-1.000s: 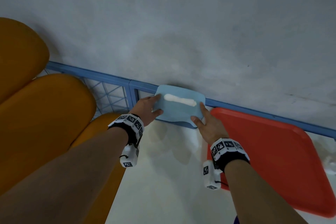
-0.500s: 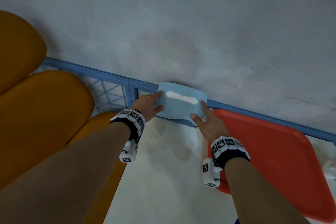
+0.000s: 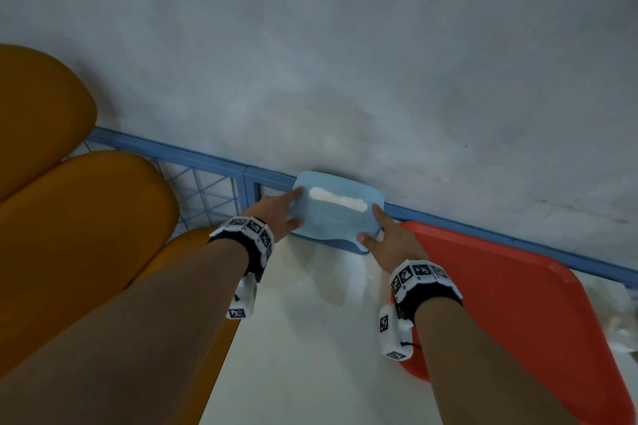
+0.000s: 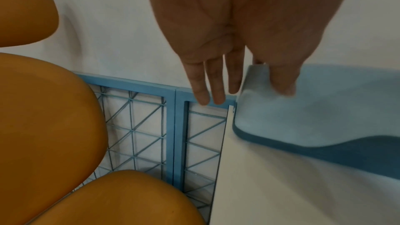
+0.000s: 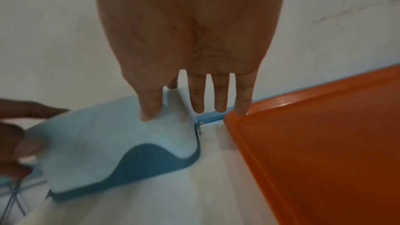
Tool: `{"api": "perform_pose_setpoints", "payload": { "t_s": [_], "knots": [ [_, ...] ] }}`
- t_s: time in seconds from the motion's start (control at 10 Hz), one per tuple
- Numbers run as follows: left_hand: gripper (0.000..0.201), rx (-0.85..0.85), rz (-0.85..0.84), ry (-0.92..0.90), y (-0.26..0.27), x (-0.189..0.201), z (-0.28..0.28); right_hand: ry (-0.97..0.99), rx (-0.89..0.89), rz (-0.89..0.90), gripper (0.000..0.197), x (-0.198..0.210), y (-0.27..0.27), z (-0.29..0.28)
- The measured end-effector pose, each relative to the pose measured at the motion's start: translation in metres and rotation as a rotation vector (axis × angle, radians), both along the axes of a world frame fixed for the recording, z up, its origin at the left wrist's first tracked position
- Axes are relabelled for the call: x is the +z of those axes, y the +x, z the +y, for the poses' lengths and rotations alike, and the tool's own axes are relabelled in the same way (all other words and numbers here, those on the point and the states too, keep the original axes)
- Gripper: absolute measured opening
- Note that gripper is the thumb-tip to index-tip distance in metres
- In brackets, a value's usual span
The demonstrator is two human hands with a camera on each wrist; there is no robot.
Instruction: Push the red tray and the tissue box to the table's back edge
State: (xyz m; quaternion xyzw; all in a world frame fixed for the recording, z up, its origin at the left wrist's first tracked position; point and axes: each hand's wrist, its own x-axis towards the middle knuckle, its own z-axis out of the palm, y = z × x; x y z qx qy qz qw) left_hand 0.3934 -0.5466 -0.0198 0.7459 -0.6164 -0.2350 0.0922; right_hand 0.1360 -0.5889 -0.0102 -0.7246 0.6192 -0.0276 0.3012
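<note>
The light blue tissue box (image 3: pixel 338 214) stands at the table's back edge, against the blue rail (image 3: pixel 518 245) and the wall. My left hand (image 3: pixel 291 207) presses its left end with straight fingers (image 4: pixel 207 83), the thumb on the front face. My right hand (image 3: pixel 374 224) presses its right end, thumb (image 5: pixel 149 107) on the front and the other fingers straight beside it. The box (image 4: pixel 314 109) has a darker blue base (image 5: pixel 151 160). The red tray (image 3: pixel 518 304) lies right of the box, its far corner (image 5: pixel 238 117) close to the rail and my little finger's tip.
Orange chair backs (image 3: pixel 86 235) crowd the left, beyond the white table's (image 3: pixel 310 338) left edge. A blue wire-grid panel (image 4: pixel 140 134) stands between chairs and wall. The grey wall (image 3: pixel 345 62) rises right behind the rail. Something pale and crumpled (image 3: pixel 618 314) lies right of the tray.
Both hands stay pressed on the ends of the tissue box at the rail. The view has shifted a little; the box and tray show no clear movement.
</note>
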Motion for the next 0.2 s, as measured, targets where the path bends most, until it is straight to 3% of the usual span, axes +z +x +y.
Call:
{"api": "perform_pose_setpoints", "payload": {
  "t_s": [0.1,0.2],
  "knots": [
    [0.109,-0.102,-0.006,-0.002,0.0,0.011,0.011,0.011,0.029,-0.019,0.097,0.017,-0.006,0.011],
    [0.107,-0.056,0.014,0.031,-0.001,0.018,0.037,0.021,0.039,0.03,0.101,0.017,-0.023,0.041]
  ]
}}
